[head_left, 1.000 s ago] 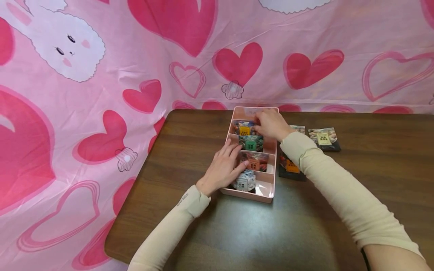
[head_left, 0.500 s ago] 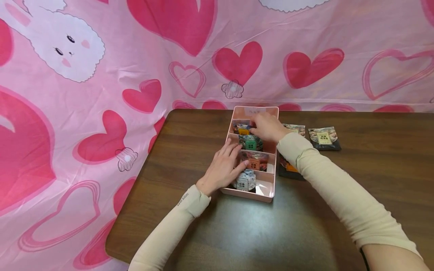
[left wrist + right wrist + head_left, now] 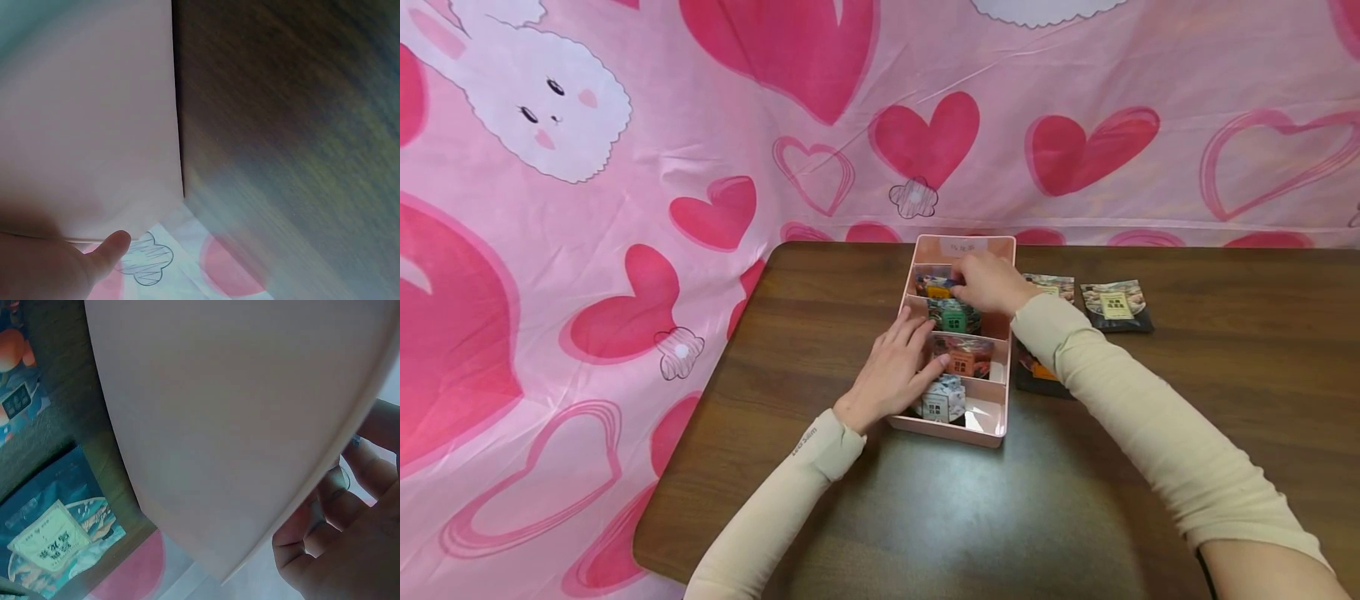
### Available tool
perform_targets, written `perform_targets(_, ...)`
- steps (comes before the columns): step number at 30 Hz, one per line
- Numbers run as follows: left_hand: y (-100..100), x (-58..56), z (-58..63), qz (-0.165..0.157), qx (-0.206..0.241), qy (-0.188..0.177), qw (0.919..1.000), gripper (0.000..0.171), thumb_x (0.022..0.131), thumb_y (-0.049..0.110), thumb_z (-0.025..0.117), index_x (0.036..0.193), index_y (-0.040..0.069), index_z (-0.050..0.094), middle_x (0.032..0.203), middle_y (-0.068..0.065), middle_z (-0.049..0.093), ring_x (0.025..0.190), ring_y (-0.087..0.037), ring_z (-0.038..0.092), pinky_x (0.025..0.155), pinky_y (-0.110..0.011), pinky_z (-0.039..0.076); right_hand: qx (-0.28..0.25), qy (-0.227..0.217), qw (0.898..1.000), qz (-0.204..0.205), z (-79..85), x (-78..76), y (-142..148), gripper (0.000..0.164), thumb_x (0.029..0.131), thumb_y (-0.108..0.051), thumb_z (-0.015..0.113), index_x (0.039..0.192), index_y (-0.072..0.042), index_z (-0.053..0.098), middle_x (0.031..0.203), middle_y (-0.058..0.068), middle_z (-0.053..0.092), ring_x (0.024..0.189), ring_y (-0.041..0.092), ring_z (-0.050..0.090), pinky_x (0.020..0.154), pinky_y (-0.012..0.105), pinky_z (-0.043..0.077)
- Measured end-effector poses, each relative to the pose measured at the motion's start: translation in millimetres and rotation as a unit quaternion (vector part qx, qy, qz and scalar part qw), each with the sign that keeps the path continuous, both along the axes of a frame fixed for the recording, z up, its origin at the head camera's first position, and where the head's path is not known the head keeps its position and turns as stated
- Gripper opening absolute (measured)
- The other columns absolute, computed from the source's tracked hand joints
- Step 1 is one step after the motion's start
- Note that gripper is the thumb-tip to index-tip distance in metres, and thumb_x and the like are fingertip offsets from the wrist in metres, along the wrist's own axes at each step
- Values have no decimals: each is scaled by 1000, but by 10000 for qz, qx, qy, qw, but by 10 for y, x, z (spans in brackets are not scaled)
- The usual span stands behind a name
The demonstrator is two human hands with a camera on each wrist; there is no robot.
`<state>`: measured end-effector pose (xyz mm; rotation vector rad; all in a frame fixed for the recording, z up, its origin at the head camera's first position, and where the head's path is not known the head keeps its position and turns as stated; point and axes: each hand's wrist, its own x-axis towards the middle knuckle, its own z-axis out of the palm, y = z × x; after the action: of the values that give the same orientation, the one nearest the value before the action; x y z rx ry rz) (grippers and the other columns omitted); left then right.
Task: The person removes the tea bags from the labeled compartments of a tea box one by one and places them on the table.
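Observation:
A long pink divided box (image 3: 992, 439) stands on the table, tea sachets in its compartments. My left hand (image 3: 887, 367) rests over its left rim, fingers spread and thumb reaching inside. In the left wrist view the thumb (image 3: 112, 250) shows at the rim. My right hand (image 3: 992, 282) reaches into the second compartment from the back. It pinches the blue tea sachet with an orange label (image 3: 937, 292); its fingertips are partly hidden. Nearer stand a green-labelled sachet (image 3: 953, 320), a red-labelled one (image 3: 961, 364) and a white one (image 3: 943, 402).
Right of the box lie a cream-labelled sachet (image 3: 1115, 307), another sachet (image 3: 1051, 286) and an orange-labelled one (image 3: 1037, 379), the last two partly behind the right arm. A pink curtain with hearts (image 3: 917, 137) hangs behind the brown wooden table (image 3: 820, 292).
My right hand has shifted slightly left and down in its compartment, and the blue tea sachet sits a little lower. The left hand has stayed in place.

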<state>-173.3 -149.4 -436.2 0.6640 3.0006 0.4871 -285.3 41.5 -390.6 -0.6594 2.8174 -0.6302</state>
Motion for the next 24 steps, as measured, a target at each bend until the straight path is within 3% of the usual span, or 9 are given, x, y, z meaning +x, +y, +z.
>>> perform_targets(14, 10, 2, -3, -54, -19, 113, 9999, 66, 99, 56, 36, 146, 10, 40, 151, -6, 41, 151, -22, 13, 115, -52, 30, -780, 56, 9969, -62, -11, 32, 108, 14, 92, -17, 64, 97, -5, 68, 91, 12, 66, 79, 25, 56, 76, 41, 50)
perform_targets(24, 11, 5, 12, -8, -59, -18, 10000, 67, 98, 57, 36, 146, 10, 40, 152, -6, 39, 151, -22, 11, 115, -52, 28, -1773, 82, 9821, -631, -20, 124, 314, 20, 95, -20, 60, 105, -5, 68, 86, 13, 65, 69, 25, 56, 67, 34, 46)
